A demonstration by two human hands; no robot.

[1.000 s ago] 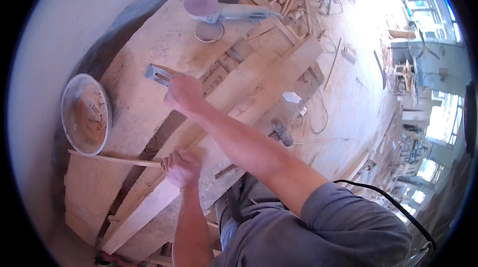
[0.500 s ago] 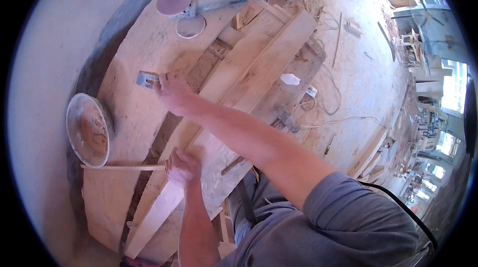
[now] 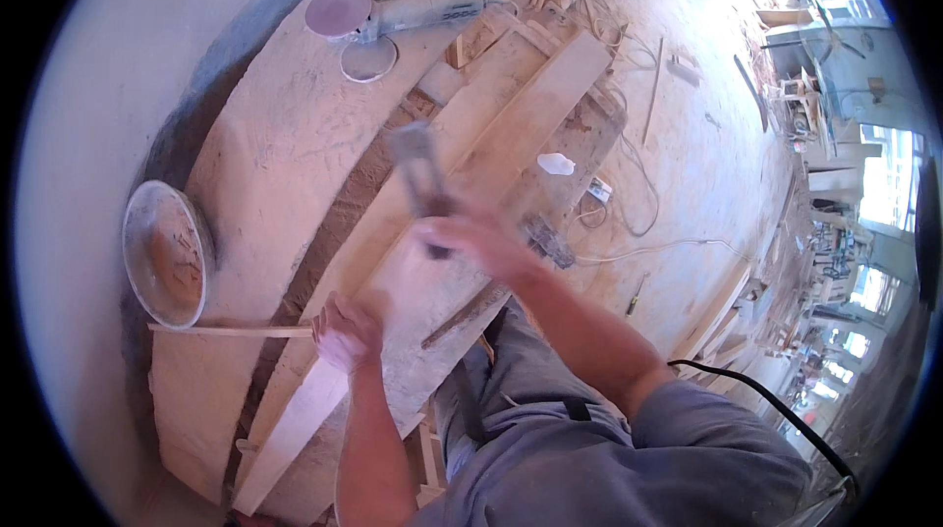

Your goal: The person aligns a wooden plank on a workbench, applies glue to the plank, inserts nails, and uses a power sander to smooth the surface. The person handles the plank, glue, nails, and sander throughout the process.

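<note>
"Where was your right hand?"

"My right hand (image 3: 473,235) hung over the long pale board (image 3: 550,85), fingers wrapped around a slotted metal tool (image 3: 420,168). The tool was blurred; its broad grey end pointed away from me."

"And the left?"

"My left hand (image 3: 349,335) was on the board, nearer my body, fingers curled in. The end of a thin wooden strip (image 3: 231,332) met it there. Whether I was gripping that strip or only pressing beside it, I couldn't tell."

"Where did the board lie?"

"Slantwise on the bench (image 3: 255,164), running from the lower left up to the far right, under both hands."

"What else was about?"

"A round bowl (image 3: 145,262) stood at the left by the wall, brownish scraps (image 3: 179,260) inside, the strip's far end just by its base. Farther off lay a grey power tool (image 3: 422,14) with a round disc (image 3: 337,12). A white scrap (image 3: 557,164) sat right of the board."
</note>
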